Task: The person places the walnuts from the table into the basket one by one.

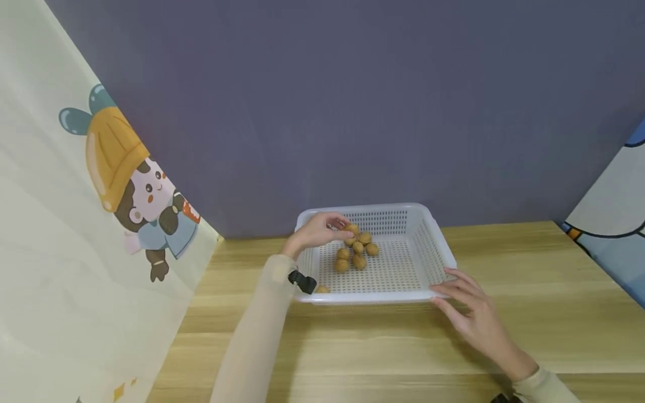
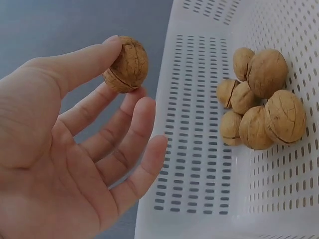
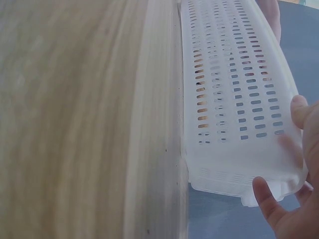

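Between thumb and fingertips, my left hand point(image 1: 318, 230) pinches a brown walnut point(image 2: 128, 64) above the left part of a white perforated plastic basket point(image 1: 373, 297). Several more walnuts point(image 1: 359, 261) lie loosely grouped on the basket floor, left of its middle. One walnut point(image 1: 322, 289) sits by itself in the front left corner, partly hidden by the rim. My right hand point(image 1: 471, 313) holds the basket's front right corner, fingers on the rim and thumb lower on the outside. In the right wrist view, fingertips point(image 3: 299, 110) touch the basket's rim.
The basket stands on a wood-grain table point(image 1: 353, 347), close to a dark grey-blue wall point(image 1: 353, 112). On the left is a pale wall panel with a cartoon figure point(image 1: 151, 184). Another printed panel point(image 1: 610, 224) borders the table on the right.
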A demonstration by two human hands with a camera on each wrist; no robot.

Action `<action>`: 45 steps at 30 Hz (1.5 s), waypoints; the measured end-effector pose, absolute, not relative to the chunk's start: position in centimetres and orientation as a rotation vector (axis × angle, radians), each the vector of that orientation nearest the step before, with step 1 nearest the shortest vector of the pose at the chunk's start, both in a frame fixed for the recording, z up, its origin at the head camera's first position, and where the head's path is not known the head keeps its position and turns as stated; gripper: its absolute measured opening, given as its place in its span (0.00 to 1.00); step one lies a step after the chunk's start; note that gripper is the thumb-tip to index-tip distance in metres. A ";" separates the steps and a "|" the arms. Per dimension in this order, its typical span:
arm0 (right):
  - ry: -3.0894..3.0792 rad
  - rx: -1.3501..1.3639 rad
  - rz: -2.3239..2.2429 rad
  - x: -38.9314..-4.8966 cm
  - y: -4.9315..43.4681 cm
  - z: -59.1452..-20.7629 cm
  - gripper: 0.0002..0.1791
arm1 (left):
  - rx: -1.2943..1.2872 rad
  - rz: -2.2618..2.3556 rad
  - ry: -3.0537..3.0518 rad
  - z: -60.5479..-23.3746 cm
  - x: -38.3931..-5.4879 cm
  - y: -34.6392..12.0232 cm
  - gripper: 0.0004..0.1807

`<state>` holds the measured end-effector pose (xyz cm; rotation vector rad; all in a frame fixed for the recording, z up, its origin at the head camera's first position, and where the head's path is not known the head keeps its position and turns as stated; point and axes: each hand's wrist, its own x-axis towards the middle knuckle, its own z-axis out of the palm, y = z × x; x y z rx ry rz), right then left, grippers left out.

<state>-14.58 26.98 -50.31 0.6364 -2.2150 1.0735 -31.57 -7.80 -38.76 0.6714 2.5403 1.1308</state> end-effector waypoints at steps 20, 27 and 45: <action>-2.232 0.604 1.055 -15.0 27.1 -50.0 0.22 | 0.667 0.796 2.650 -39.3 -33.6 -6.7 0.20; -2.209 0.630 1.030 -14.7 26.9 -49.7 0.23 | 0.598 0.738 2.625 -40.9 -33.7 -7.0 0.20; -2.220 0.640 1.036 -14.7 27.0 -50.1 0.23 | 0.530 0.683 2.667 -42.9 -34.4 -7.1 0.21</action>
